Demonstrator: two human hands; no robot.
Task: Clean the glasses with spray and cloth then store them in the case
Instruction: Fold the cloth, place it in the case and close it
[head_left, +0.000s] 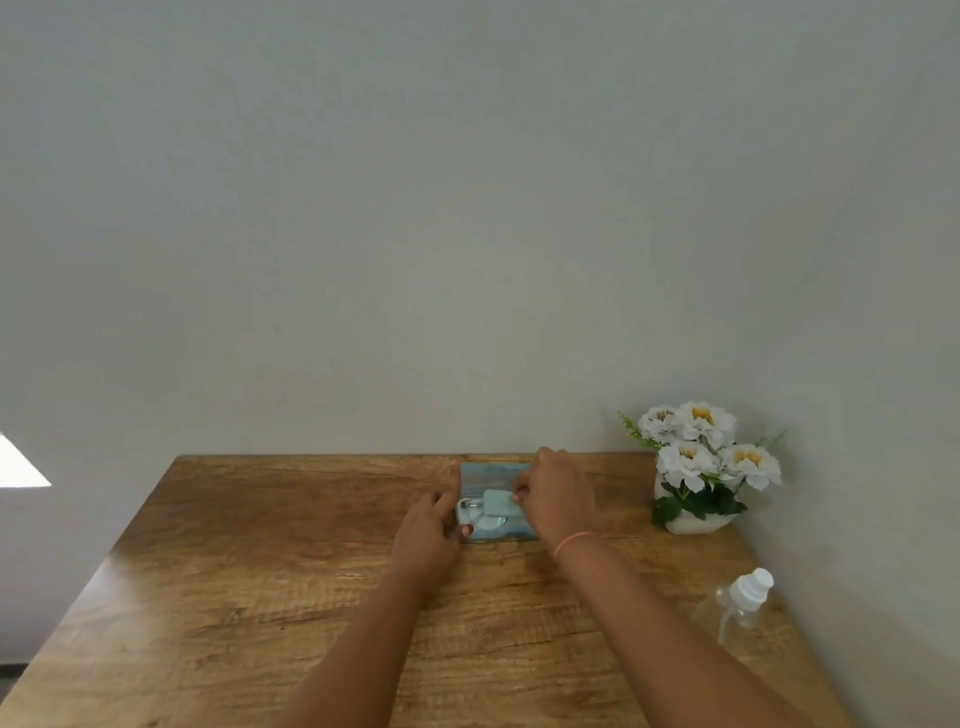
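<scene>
Tabletop of brown grained wood (249, 582) runs back to a plain grey-white wall (467, 208), with a bright white patch (21, 465) at the far left edge of view. Left of centre, the left hand (428, 530) lies with straight fingers along the left rim of an open, flat blue-grey glasses case (488, 475), thumb at its near edge, gripping nothing. Inside the case lie the thin-framed clear glasses (485, 522), partly covered by a folded pale green cloth (496, 503). The right hand (556, 499), a pink band (571, 543) on its wrist, pinches the cloth's right end and hides the case's right side. Farther right, by the wall, stand white artificial flowers (701, 452) in a white pot (691, 525). Nearer, at the right edge, stands a clear plastic spray bottle (737, 608) with a white cap.
</scene>
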